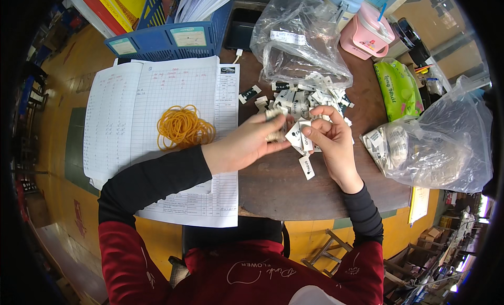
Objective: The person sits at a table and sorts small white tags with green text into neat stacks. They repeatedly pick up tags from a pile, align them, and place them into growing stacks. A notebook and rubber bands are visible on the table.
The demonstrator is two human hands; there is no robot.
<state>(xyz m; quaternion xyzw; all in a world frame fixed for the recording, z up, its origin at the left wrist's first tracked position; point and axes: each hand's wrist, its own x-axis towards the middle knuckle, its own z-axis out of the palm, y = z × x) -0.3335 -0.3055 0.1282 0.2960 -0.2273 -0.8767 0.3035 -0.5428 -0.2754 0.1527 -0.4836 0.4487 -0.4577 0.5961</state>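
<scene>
Markings on tags, papers and packaging
Black lettering marks the white tags [306,168]; handwriting fills the columns of the squared notebook [157,97], with red entries on its right page; a printed table covers the paper sheet [184,215]; a handwritten white sticker [281,37] marks the clear plastic bag [310,60]; white lettering stands on the green packet [395,89] and, as script, on the dark-red top [262,276].

From here I see white labels [295,135] with black print, orange rubber bands [185,127], a white notebook [111,116] with grid lines, a brown table [278,192], a blue basket [156,46], a pink cup [362,39] with a blue straw [382,12], a green packet [395,87] and 2 black sleeves [366,215].
</scene>
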